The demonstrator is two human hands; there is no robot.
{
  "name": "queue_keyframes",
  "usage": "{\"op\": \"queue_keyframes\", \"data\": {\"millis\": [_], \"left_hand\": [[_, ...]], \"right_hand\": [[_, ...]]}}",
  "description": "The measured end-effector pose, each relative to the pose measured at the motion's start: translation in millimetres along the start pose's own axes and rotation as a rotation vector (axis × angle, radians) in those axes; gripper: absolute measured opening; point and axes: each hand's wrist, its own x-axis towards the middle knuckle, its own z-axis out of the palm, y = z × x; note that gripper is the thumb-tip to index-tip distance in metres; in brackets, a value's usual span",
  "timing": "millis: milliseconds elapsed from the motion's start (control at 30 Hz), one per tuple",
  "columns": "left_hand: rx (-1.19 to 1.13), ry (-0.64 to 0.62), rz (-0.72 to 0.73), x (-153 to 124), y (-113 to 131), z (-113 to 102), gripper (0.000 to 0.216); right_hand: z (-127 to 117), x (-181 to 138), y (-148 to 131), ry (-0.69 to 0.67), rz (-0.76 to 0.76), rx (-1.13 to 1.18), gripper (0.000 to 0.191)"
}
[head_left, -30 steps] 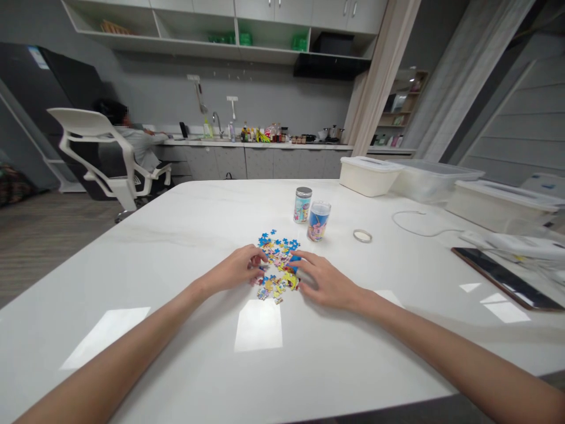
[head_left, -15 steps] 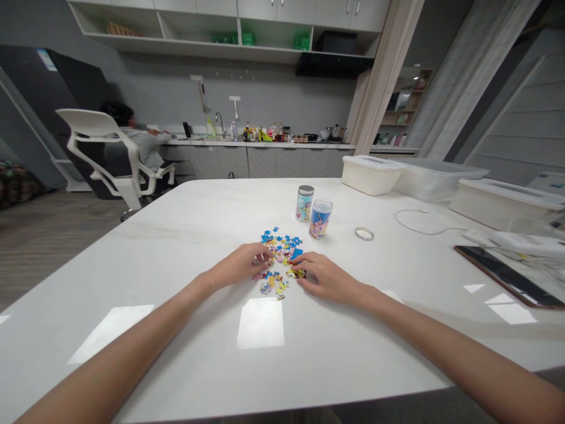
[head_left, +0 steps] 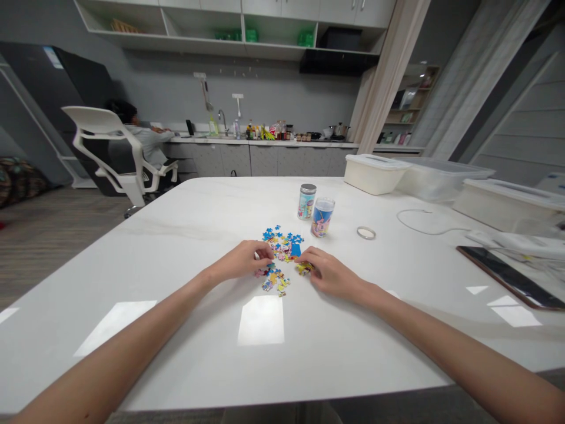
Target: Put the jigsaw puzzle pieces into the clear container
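A heap of small jigsaw puzzle pieces (head_left: 282, 238), blue, pink and yellow, lies on the white table (head_left: 185, 335). At the heap's left edge is my left hand (head_left: 247, 258), its fingers curled and thumb close to the fingertips; whatever they pinch is too small to make out. My right hand (head_left: 333, 274) curls from the right around a few yellow puzzle pieces (head_left: 304, 268) at table level. Just beyond its index finger sits a flat blue piece (head_left: 295, 250). More loose pieces (head_left: 276, 280) are scattered between the hands, nearer to me.
Behind the heap stand a lidded picture can (head_left: 306, 203) and a clear picture cup (head_left: 323, 218). A metal ring (head_left: 366, 233) and a white cable (head_left: 408, 222) lie rightward, before a tablet (head_left: 507, 274) and storage boxes (head_left: 375, 175). A person (head_left: 150, 141) sits far left.
My right hand has shifted slightly right, and the yellow pieces by its fingers moved with it. My left hand's fingers have drawn closer together. The view has turned slightly.
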Motion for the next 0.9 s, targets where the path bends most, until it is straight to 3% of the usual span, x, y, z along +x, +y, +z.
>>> {"op": "queue_keyframes", "data": {"millis": [133, 267, 433, 533, 733, 900], "left_hand": [[0.035, -0.002, -0.021, -1, 0, 0, 0.012], [0.185, 0.068, 0.083, -2, -1, -6, 0.014], [0.217, -0.173, 0.173, -9, 1, -28, 0.021], [0.200, -0.247, 0.194, -11, -1, -33, 0.030], [0.153, -0.297, 0.241, -7, -2, -21, 0.021], [0.207, -0.246, 0.295, -4, 4, -8, 0.015]], "right_hand": [[3, 0, 5, 0.040, 0.022, 0.001, 0.046], [1, 1, 4, 0.044, 0.051, 0.000, 0.030], [-1, 1, 3, 0.029, 0.038, -0.006, 0.032], [0, 0, 4, 0.023, 0.062, -0.012, 0.033], [-3, 0, 0, 0.015, 0.115, 0.012, 0.027], [-3, 2, -2, 0.021, 0.125, 0.038, 0.016]]}}
